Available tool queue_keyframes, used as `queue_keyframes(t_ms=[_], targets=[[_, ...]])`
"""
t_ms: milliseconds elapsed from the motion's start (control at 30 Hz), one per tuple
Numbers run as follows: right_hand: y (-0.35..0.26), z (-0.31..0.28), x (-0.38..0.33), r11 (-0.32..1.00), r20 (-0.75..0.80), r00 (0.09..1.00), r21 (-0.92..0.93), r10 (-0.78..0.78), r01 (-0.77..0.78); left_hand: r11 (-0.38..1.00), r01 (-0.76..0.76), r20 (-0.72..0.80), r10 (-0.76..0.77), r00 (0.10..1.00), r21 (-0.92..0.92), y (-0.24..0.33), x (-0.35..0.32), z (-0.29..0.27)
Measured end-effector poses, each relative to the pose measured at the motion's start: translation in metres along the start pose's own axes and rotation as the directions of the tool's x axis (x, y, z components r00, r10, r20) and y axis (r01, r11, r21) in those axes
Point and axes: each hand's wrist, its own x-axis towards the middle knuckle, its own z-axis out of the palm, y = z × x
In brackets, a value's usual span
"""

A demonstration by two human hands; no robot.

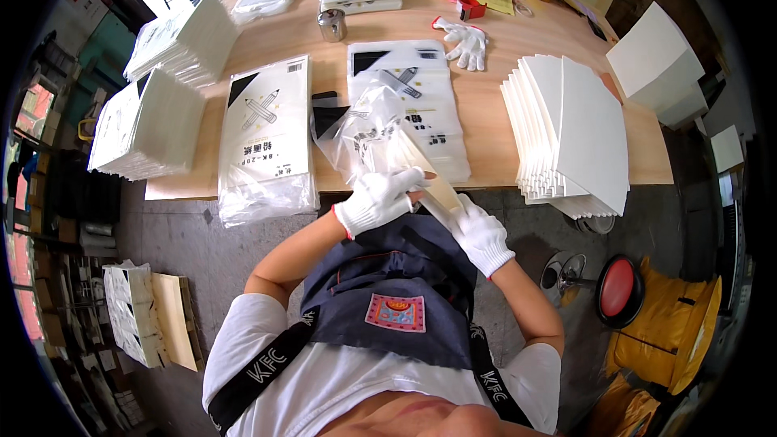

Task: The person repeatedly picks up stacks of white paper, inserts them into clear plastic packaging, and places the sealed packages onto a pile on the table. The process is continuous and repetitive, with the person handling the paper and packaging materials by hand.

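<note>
Both of my hands wear white knit gloves. My left hand (382, 201) is closed at the mouth of a crinkled clear plastic bag (354, 131), beside the edge of the paper. A thin stack of cream-white paper (439, 188) stands tilted at the table's front edge, its far end inside the bag. My right hand (481, 236) grips the near end of this stack, its fingers partly hidden behind it. Just beyond lies a pile of flat printed plastic bags (441, 117). Left of the bag, a filled pack of paper (275, 101) lies on other packs in loose clear plastic.
Tall piles of packs (154, 125) stand at the left. Fanned stacks of white paper (571, 129) occupy the right side. Farther back are a metal tin (332, 25), a spare glove (467, 44) and a red tape dispenser (471, 8). A red-seated stool (621, 291) stands at lower right.
</note>
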Motion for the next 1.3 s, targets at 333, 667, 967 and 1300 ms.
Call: queue_keyframes(t_ms=[333,667,967,1300], targets=[[-0.017,-0.008,0.018,0.99,-0.115,0.984,-0.038,-0.138,0.135,0.966,-0.207,-0.292,0.155,0.944,-0.157,-0.047,0.012,-0.042],[0.038,-0.002,0.015,-0.343,0.369,0.929,0.877,0.034,-0.336,0.743,-0.636,-0.248,0.589,0.769,-0.209,-0.082,-0.056,0.055],[-0.003,0.077,0.072,0.834,-0.095,0.981,0.544,0.167,-0.09,0.841,-0.541,-0.214,0.524,0.824,-0.024,0.012,0.036,0.066],[-0.046,0.023,0.031,0.911,-0.077,0.994,0.409,0.08,-0.041,0.989,-0.138,-0.242,0.12,0.963,-0.059,-0.06,0.032,0.055]])
